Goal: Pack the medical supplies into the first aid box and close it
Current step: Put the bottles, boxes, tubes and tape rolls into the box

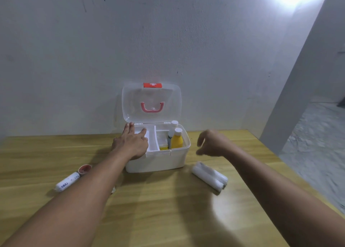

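Observation:
The white first aid box (168, 160) stands open at the back of the wooden table, its clear lid (130, 101) with a pink handle leaning against the wall. Inside, a yellow bottle (177, 140) and a white-capped bottle (173, 124) stand in the right compartment, beside a white inner tray (152, 142). My left hand (132, 142) lies flat over the box's left side, fingers spread on the tray. My right hand (212, 143) hovers just right of the box, blurred, fingers curled and holding nothing. A pack of white rolls (210, 175) lies below it. A white labelled roll (67, 181) and a small red-topped jar (84, 169) lie at the left.
The wall stands directly behind the box. The table (168, 205) ends at the right, where a grey floor (317, 153) shows beyond a white pillar (298, 89).

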The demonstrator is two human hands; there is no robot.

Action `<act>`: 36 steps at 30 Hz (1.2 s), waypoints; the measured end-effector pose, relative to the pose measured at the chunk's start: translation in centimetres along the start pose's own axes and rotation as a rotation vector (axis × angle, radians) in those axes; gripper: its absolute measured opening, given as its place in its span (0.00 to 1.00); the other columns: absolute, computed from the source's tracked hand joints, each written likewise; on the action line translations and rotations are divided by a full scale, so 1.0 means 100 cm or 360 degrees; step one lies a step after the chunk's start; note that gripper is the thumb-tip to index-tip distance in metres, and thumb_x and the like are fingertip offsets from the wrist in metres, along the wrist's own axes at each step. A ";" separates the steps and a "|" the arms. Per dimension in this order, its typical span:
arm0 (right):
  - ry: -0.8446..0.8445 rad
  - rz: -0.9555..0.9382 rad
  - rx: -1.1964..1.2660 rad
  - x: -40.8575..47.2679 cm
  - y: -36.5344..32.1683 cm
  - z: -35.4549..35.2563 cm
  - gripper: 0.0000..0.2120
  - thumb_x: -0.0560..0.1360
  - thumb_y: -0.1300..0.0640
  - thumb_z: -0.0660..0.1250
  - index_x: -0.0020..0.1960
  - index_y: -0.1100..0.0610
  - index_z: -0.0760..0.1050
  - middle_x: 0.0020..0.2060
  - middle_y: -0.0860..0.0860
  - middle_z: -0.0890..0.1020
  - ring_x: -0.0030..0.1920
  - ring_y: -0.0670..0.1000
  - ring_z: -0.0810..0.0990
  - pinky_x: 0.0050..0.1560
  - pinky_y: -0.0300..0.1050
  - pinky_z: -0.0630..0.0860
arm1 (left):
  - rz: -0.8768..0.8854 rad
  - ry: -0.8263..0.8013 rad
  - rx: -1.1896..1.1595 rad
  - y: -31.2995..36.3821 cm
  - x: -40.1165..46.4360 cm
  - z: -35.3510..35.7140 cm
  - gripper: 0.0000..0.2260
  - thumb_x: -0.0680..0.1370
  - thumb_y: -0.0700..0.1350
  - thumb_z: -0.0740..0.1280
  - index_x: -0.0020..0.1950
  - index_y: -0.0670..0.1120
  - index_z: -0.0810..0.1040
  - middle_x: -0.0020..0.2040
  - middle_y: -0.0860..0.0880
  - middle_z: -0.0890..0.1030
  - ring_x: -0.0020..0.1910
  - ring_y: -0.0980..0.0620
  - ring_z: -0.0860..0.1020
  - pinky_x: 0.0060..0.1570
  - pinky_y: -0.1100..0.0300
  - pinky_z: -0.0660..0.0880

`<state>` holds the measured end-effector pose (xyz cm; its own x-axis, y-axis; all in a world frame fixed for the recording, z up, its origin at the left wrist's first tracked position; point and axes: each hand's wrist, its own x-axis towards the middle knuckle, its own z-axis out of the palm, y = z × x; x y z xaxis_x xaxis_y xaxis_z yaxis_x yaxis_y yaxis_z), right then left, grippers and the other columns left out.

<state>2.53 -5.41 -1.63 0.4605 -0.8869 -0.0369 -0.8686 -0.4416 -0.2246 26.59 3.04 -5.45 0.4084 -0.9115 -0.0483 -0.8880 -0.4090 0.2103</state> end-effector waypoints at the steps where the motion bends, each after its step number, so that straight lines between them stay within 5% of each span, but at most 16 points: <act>1: -0.0211 -0.0004 -0.0126 -0.005 0.000 0.005 0.18 0.67 0.50 0.76 0.54 0.55 0.81 0.51 0.52 0.83 0.47 0.54 0.81 0.45 0.44 0.77 | 0.0000 0.0000 0.0001 0.001 -0.001 0.000 0.24 0.82 0.51 0.43 0.78 0.57 0.45 0.79 0.46 0.39 0.78 0.49 0.38 0.74 0.41 0.54; 4: -0.0433 -0.0060 -0.0318 -0.015 -0.001 0.024 0.28 0.64 0.44 0.76 0.61 0.49 0.76 0.55 0.50 0.81 0.49 0.53 0.79 0.44 0.43 0.75 | 0.0004 0.0009 0.0011 0.001 -0.002 -0.001 0.24 0.82 0.51 0.43 0.78 0.57 0.46 0.79 0.46 0.39 0.78 0.49 0.38 0.74 0.41 0.54; 10: -0.0260 -0.0100 -0.0291 -0.017 -0.001 0.025 0.16 0.65 0.50 0.73 0.53 0.49 0.81 0.47 0.51 0.84 0.38 0.53 0.81 0.38 0.45 0.80 | 0.0004 0.0009 0.0025 0.000 0.000 0.001 0.24 0.81 0.51 0.43 0.78 0.57 0.46 0.79 0.46 0.39 0.78 0.49 0.38 0.74 0.42 0.55; 15: 0.0277 -0.0116 0.0186 -0.013 -0.007 -0.029 0.13 0.66 0.50 0.76 0.50 0.49 0.82 0.44 0.52 0.84 0.40 0.53 0.82 0.38 0.42 0.77 | 0.0011 0.0015 0.0026 -0.001 0.000 0.001 0.24 0.81 0.52 0.43 0.78 0.57 0.46 0.79 0.46 0.39 0.78 0.49 0.38 0.74 0.41 0.55; 19: 0.0666 -0.0191 0.0788 -0.014 -0.031 -0.050 0.15 0.67 0.49 0.76 0.52 0.50 0.78 0.50 0.56 0.81 0.47 0.57 0.82 0.46 0.56 0.82 | 0.0010 0.0016 0.0028 -0.001 0.002 0.002 0.24 0.81 0.52 0.43 0.78 0.57 0.46 0.79 0.46 0.39 0.78 0.49 0.38 0.74 0.42 0.55; 22: 0.0897 -0.0224 0.0831 -0.014 -0.048 -0.035 0.16 0.69 0.47 0.73 0.54 0.50 0.77 0.50 0.55 0.82 0.47 0.56 0.82 0.49 0.54 0.80 | 0.0012 0.0016 0.0029 -0.001 0.002 0.002 0.24 0.81 0.51 0.43 0.78 0.56 0.45 0.79 0.45 0.39 0.78 0.48 0.38 0.74 0.42 0.55; 27: 0.0877 -0.0164 0.0795 -0.011 -0.056 -0.003 0.18 0.74 0.45 0.68 0.62 0.48 0.75 0.52 0.55 0.77 0.49 0.57 0.80 0.53 0.52 0.78 | 0.0012 0.0019 0.0021 0.000 0.000 0.002 0.24 0.81 0.52 0.43 0.78 0.56 0.46 0.79 0.46 0.39 0.78 0.49 0.38 0.74 0.43 0.55; 36: 0.1099 -0.0110 0.0619 -0.011 -0.059 0.009 0.18 0.74 0.42 0.66 0.57 0.53 0.74 0.51 0.55 0.73 0.43 0.58 0.79 0.45 0.52 0.79 | 0.0024 0.0021 0.0023 0.000 0.001 0.001 0.24 0.82 0.52 0.43 0.78 0.56 0.45 0.79 0.45 0.39 0.78 0.48 0.38 0.74 0.42 0.55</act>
<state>7.29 -1.74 -1.19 0.1825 -0.7989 0.5731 -0.6576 -0.5325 -0.5329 26.60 2.96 -5.56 0.3975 -0.9170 -0.0323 -0.8970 -0.3958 0.1968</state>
